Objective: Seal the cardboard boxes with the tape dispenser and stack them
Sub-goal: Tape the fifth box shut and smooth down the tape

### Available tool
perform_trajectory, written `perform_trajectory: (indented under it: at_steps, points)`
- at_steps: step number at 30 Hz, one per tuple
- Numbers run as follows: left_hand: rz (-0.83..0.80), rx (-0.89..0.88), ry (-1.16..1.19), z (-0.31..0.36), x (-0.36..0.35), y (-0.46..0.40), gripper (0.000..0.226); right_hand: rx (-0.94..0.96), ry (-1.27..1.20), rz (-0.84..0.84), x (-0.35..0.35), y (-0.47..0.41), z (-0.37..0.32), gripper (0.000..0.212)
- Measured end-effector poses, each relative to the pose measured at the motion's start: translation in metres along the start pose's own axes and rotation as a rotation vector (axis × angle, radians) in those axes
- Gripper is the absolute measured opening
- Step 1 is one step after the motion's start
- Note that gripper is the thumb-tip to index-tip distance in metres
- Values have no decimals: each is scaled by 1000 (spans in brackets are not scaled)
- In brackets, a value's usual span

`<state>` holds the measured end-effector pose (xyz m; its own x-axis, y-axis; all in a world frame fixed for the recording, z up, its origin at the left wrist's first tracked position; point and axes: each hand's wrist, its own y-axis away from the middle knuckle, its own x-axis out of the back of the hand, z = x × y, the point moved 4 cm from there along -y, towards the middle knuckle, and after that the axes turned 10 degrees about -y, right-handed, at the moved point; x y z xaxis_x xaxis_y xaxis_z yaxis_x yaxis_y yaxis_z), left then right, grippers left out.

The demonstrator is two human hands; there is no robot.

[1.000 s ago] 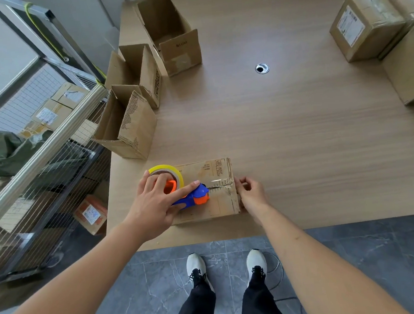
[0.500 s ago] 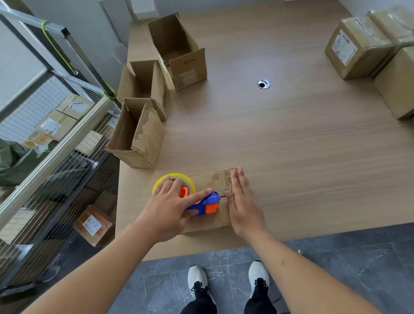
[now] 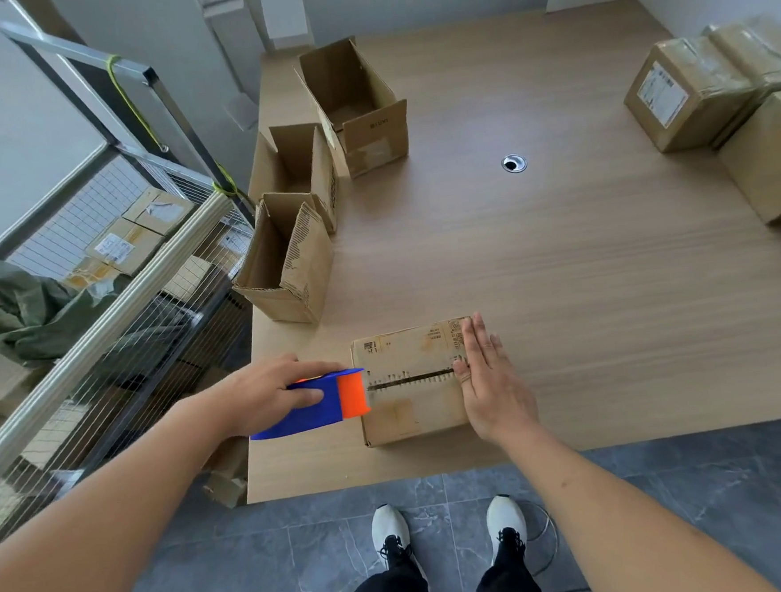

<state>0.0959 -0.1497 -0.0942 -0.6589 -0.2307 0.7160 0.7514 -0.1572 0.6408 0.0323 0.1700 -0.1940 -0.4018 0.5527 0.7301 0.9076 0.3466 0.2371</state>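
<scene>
Head view: the left hand (image 3: pixel 266 392) grips the blue-and-orange tape dispenser (image 3: pixel 322 404) at the left end of a closed cardboard box (image 3: pixel 409 387) (near the tabletop (image 3: pixel 563 283) front edge). The right hand (image 3: pixel 489 381) presses flat, fingers straight, on the box's right end. 3 open boxes (image 3: pixel 294 261) stand behind.

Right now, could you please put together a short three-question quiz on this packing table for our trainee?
1. True or false: the right hand grips the tape dispenser.
2. How many open boxes stand on the table? A two, B three, C five.
3. Fill in: the right hand lies flat on the ____ end of the closed box.

Key: 1 false, the left hand holds it. 2 B. 3 right.
</scene>
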Motion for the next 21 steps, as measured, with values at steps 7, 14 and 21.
perform_trajectory:
  at_steps: [7, 14, 21]
  points:
    - [-89, 53, 364, -17, -35, -10, 41, 32, 221, 129, 4, -4, -3, 63]
    - [-85, -33, 526, 10, -47, -21, 41, 148, 252, 130, -31, -7, -61, 59]
    - [-96, -68, 616, -3, -59, -21, 45, 92, 316, 64, -38, -16, -52, 61]
